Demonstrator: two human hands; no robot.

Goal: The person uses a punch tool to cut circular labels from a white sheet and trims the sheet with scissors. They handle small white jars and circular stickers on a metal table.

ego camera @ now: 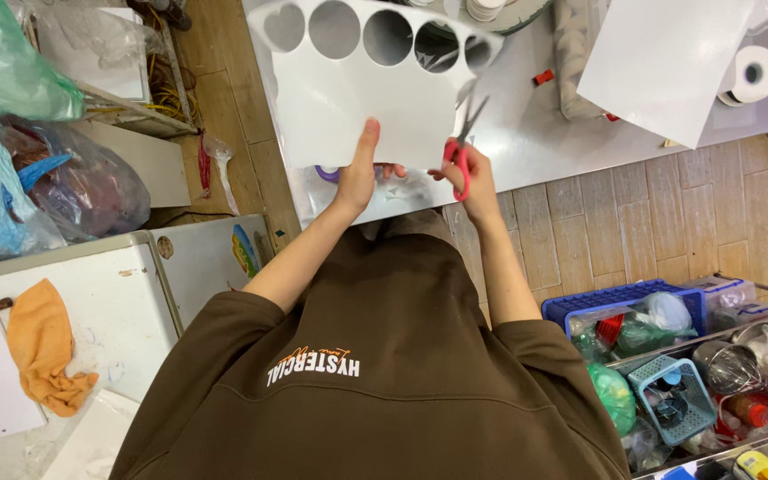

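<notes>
Head view, read from left to right with the white sheet [362, 107] as the landmark. Far to the left of the sheet, clear and blue plastic bags [37, 187] are lying in a heap, and below them an orange cloth [42, 351] is resting on a white cabinet top [117, 302]. The left hand [359, 178] is gripping the lower edge of the sheet, thumb lying flat on its near face and fingers [393, 169] curling closed behind it. The sheet itself is being held tilted over the grey surface [535, 133]; a row of round holes and one heart-shaped hole is running along its upper edge. Just under the sheet, a purple ring [329, 173] is lying on the surface. At the sheet's right edge, the right hand [475, 178] is holding the red-handled scissors [462, 147], fingers closed through the loops, blades pointing up beside the edge; how far the blades are parted cannot be told. Right of the sheet, a second white sheet [668, 62] is lying on the surface, with a roll of white tape [751, 76] beyond it. Well below and right of the sheet, a blue crate [624, 298] and a small light-blue basket [673, 396] are standing on shelving among packed goods.
</notes>
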